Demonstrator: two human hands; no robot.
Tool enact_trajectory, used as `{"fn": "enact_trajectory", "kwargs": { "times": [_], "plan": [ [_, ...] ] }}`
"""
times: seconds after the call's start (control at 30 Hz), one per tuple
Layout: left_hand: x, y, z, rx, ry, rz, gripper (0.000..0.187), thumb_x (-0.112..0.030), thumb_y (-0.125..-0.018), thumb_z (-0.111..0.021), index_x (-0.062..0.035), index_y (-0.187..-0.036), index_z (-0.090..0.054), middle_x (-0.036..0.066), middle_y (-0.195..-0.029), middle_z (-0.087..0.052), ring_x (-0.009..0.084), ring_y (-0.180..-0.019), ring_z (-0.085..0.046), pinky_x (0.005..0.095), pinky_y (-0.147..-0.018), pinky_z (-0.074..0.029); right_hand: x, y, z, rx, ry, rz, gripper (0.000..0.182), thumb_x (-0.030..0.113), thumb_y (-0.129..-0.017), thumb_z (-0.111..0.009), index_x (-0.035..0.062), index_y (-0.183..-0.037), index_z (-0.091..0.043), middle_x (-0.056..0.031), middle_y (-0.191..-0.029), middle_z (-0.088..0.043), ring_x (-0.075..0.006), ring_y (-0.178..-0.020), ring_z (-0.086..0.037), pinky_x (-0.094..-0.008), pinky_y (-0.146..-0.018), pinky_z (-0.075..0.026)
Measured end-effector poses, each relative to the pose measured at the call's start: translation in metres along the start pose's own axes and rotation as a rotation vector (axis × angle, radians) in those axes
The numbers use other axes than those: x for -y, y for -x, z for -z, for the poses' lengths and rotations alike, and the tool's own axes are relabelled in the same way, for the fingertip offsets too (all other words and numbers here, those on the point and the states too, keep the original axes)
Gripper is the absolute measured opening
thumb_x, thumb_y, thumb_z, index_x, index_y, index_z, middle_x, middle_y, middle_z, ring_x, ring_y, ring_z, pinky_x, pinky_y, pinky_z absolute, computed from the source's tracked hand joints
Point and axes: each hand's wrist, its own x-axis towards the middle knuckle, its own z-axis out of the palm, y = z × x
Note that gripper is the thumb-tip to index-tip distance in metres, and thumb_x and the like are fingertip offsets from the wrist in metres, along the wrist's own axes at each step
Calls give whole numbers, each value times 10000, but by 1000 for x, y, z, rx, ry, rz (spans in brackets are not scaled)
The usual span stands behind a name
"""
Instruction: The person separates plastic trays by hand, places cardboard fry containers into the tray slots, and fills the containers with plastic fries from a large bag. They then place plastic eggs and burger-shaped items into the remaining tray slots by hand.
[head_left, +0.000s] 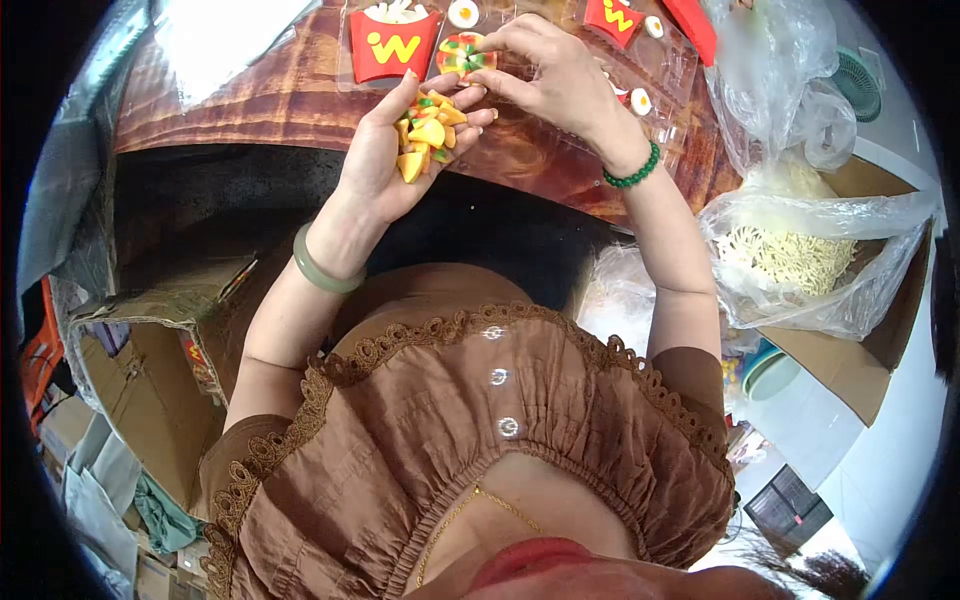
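My left hand [395, 150], palm up and with a pale green bangle on the wrist, cups a pile of small yellow, orange and green toy pizza slices [428, 135]. My right hand [555, 75], wearing a green bead bracelet, pinches with its fingertips at a small round toy pizza [462, 52] that sits in a clear plastic tray [665, 70] on the brown wood-grain table [290, 100]. Whether the right fingers hold a slice is hidden. The two hands nearly touch.
A red toy fries box with a yellow W [393, 45] stands left of the pizza; a second one [612, 18] and toy fried eggs [641, 100] lie in the tray. A clear bag of pale shredded filler [800, 255] fills a carton at right. An open cardboard box [150, 370] sits at lower left.
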Motion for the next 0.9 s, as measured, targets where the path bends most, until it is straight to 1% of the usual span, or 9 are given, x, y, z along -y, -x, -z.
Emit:
{"fn": "enact_trajectory", "kwargs": {
  "times": [0.17, 0.23, 0.47, 0.53, 0.67, 0.77, 0.83, 0.87, 0.9],
  "plan": [
    [-1, -1, 0, -14, -6, -1, 451, -347, -1005, -329, 13, -1253, -439, 179, -1204, -547, 317, -1070, -583, 354, -855, -536, -6, 3, -12, -4, 39, -21, 231, 151, -789, -697, 43, -985, -638, -97, -825, -608, -234, -742, -618, -305, -645, -501],
    [-2, -2, 1, -13, -14, 1, 448, -340, -1007, -320, 14, -1256, -435, 183, -1210, -541, 320, -1075, -580, 356, -859, -534, 2, 2, -10, 5, -54, -213, 190, 130, -794, -686, 39, -956, -647, -92, -826, -623, -227, -733, -626, -301, -647, -504],
    [-2, 0, -5, -22, 16, 21, 444, -332, -1009, -312, 15, -1264, -424, 192, -1225, -529, 330, -1088, -570, 372, -887, -519, -9, 5, -10, -42, -11, 14, 150, 110, -818, -662, 46, -954, -661, -75, -853, -639, -167, -741, -647, -267, -648, -504],
    [-4, 1, -12, 9, 36, 34, 439, -325, -1010, -306, 13, -1265, -426, 188, -1206, -543, 332, -1079, -574, 382, -902, -511, 0, 7, -1, -7, -67, -190, 157, 115, -841, -651, 45, -981, -664, -56, -871, -632, -136, -753, -639, -254, -650, -500],
    [0, -8, -22, 22, 5, 83, 406, -305, -1008, -319, 3, -1238, -447, 176, -1162, -569, 317, -1049, -594, 393, -897, -521, 14, 11, 18, 63, -408, -221, 178, 158, -885, -623, 26, -999, -661, -22, -901, -596, -107, -757, -590, -244, -651, -482],
    [8, -23, -35, 94, -87, 142, 334, -259, -992, -390, 14, -1161, -482, 158, -1103, -592, 282, -974, -633, 407, -859, -553, 6, 20, 32, 159, -298, -189, 169, 150, -863, -643, 12, -961, -643, -21, -876, -598, -90, -796, -576, -237, -688, -470],
    [16, -35, -47, 53, -110, 190, 334, -252, -988, -401, 25, -1158, -482, 158, -1098, -596, 279, -971, -634, 404, -855, -555, 12, 30, 50, 129, -279, -339, 147, 152, -864, -643, 10, -903, -636, -16, -871, -613, -78, -792, -574, -230, -700, -469],
    [17, -44, -52, 82, -103, 241, 320, -232, -985, -401, 23, -1162, -481, 164, -1092, -596, 299, -982, -628, 382, -834, -562, 15, 36, 58, 122, -358, -508, 135, 146, -880, -630, 16, -916, -627, -15, -895, -633, -71, -812, -579, -220, -716, -474],
    [20, -54, -54, 83, -124, 248, 318, -225, -984, -398, 24, -1164, -481, 168, -1092, -595, 314, -988, -623, 371, -825, -563, 5, 44, 62, 3, -441, -493, 150, 157, -875, -625, 15, -924, -631, -36, -870, -643, -93, -802, -596, -240, -713, -485]
  ]
}}
